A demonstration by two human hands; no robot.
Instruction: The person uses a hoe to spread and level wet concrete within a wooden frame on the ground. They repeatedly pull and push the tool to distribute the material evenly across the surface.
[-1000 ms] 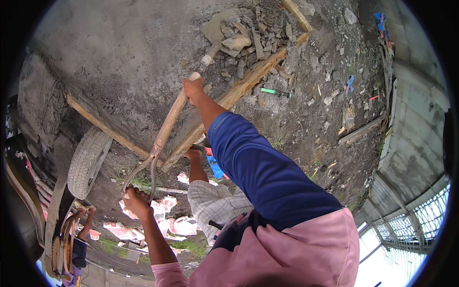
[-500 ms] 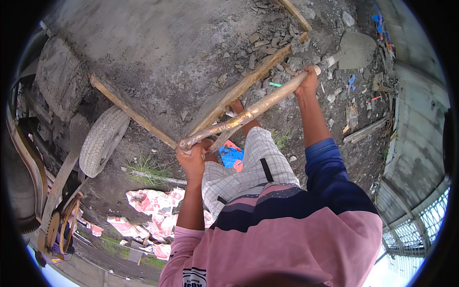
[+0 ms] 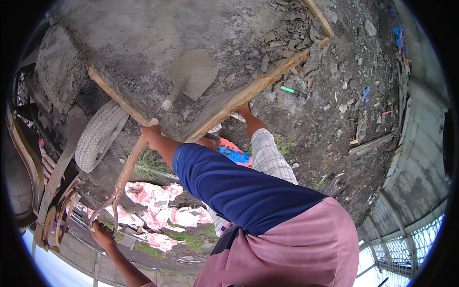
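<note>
The left hand (image 3: 101,234) is low down, with its fingers curled tight around the metal grip at the end of the shovel (image 3: 143,143). Higher up, the right hand (image 3: 150,135) wraps around the wooden handle. Farther off, the shovel's flat blade (image 3: 193,71) rests on the grey cement pile (image 3: 158,38), between two wooden planks (image 3: 248,91), near a tire (image 3: 98,136).
</note>
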